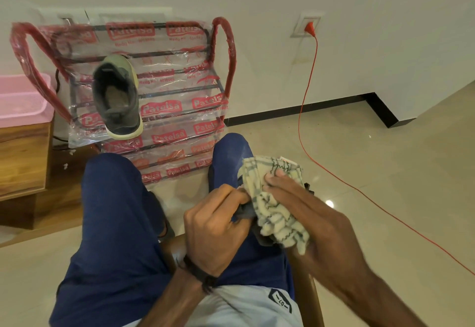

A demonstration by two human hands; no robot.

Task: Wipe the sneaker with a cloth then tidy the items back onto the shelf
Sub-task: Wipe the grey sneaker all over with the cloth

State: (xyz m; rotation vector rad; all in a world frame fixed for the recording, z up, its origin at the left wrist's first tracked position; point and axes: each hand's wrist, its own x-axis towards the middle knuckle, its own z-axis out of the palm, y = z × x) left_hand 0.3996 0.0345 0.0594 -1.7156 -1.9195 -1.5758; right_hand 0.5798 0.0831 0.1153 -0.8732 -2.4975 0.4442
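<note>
A cream cloth [276,198] with grey stripes is bunched in my right hand [308,213] over my right thigh. It covers most of a dark sneaker [245,211], of which only small dark parts show. My left hand [216,226] grips that sneaker from the left. A second grey sneaker [117,98] with a pale sole rests on an upper rail of the red metal shoe shelf [226,44], which is still wrapped in printed clear plastic and stands against the wall ahead.
I sit on a wooden chair [312,298], knees in blue trousers toward the shelf. A pink plastic basket [23,100] sits on a wooden cabinet [23,162] at the left. An orange cable [308,82] runs from a wall socket across the tiled floor at the right.
</note>
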